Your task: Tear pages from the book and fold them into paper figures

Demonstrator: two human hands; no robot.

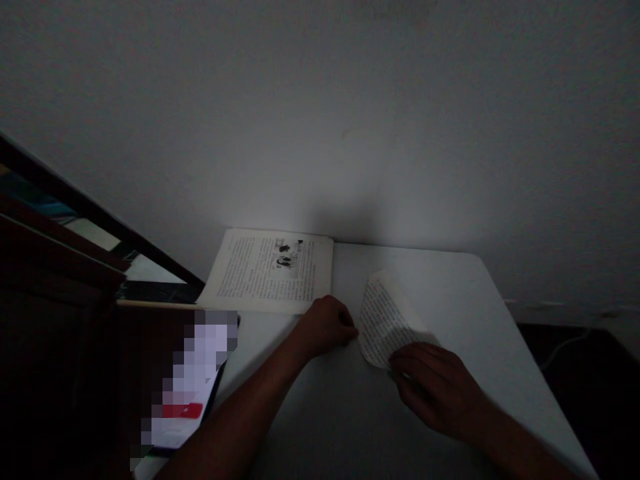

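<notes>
A folded sheet of printed paper [385,317] lies on the white table, slanted, with a pointed top and rows of small text. My right hand [435,387] is closed on its lower right edge, thumb beneath and fingers over the paper. To the left of the sheet, my left hand [330,327] has its fingers curled together. Their tips come up to the paper's left edge; whether they pinch anything I cannot make out. Just behind the left hand lies a stack of printed pages [270,273] with a small black-and-white picture on top.
The white table [425,260] stands against a pale wall [320,120]. At its left edge lies a phone or tablet [190,387] with a lit, blurred screen. A dark diagonal bar [100,213] and dark furniture are further left. A thin cable [565,347] runs at the right.
</notes>
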